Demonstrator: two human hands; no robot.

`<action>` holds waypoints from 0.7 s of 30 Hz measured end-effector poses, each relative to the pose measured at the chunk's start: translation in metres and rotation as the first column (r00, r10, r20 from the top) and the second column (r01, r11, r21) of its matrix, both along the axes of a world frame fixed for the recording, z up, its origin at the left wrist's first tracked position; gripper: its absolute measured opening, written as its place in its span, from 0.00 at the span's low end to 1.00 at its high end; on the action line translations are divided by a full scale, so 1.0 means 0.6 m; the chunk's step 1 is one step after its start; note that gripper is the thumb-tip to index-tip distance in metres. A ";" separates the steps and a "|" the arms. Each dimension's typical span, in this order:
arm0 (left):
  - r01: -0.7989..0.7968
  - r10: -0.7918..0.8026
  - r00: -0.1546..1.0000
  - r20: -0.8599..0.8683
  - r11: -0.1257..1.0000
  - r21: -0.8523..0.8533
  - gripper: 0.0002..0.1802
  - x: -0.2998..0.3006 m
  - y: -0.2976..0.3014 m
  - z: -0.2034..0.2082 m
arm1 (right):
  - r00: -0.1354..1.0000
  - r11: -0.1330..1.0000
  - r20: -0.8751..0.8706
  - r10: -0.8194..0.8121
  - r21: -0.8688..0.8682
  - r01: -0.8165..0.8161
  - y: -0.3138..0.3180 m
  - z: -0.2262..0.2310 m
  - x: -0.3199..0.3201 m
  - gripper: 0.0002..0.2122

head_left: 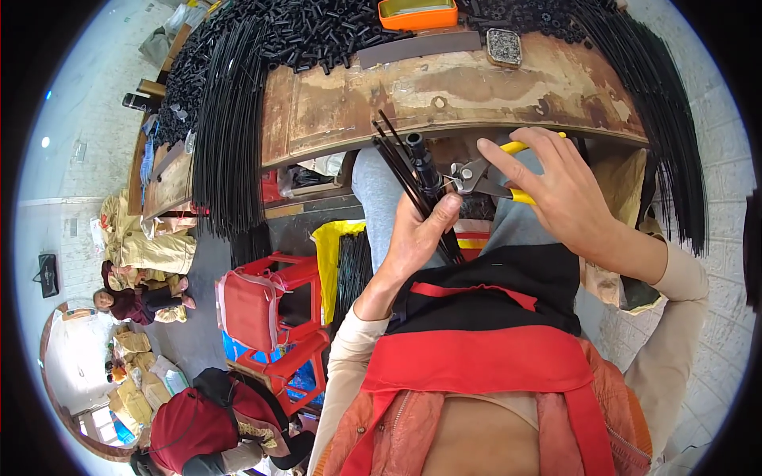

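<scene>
My left hand is closed round a bundle of thin black rods, along with a stepped black tubular piece standing among them. In my right hand are pliers with yellow handles, the handles spread apart. The metal jaws are beside the tubular piece, close to my left thumb. A thin light strand shows between the jaws and that piece; whether the jaws grip it I cannot tell. Both hands are over my lap, just in front of the bench edge.
Across the worn wooden bench lies a heap of short black tubes. Long black rods overhang it at left and right. An orange container and small clear box sit farther back. Red stools and a person are at left.
</scene>
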State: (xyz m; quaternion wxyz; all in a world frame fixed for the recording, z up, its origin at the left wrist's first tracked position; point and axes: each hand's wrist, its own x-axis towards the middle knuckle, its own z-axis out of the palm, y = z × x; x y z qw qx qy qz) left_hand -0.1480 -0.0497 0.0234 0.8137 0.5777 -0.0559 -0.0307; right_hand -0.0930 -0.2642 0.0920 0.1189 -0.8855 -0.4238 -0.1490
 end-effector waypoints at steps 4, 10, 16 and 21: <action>0.007 -0.007 1.000 -0.005 1.000 -0.009 0.15 0.000 0.002 -0.005 | 0.999 1.000 0.032 -0.009 -0.028 0.010 -0.004 0.001 0.001 0.32; 0.059 -0.058 0.998 0.017 0.997 -0.052 0.13 0.004 -0.001 -0.011 | 0.997 0.972 0.005 0.077 -0.225 -0.074 -0.027 0.039 0.012 0.29; 0.189 -0.193 0.981 -0.019 0.976 -0.110 0.10 -0.007 0.005 -0.018 | -0.244 0.997 -0.968 0.063 0.051 0.052 -0.024 0.073 0.012 0.26; 0.191 -0.204 0.978 -0.043 0.959 -0.208 0.12 -0.003 0.012 -0.019 | 0.728 0.990 -0.675 0.119 0.138 -0.033 -0.024 0.025 -0.030 0.22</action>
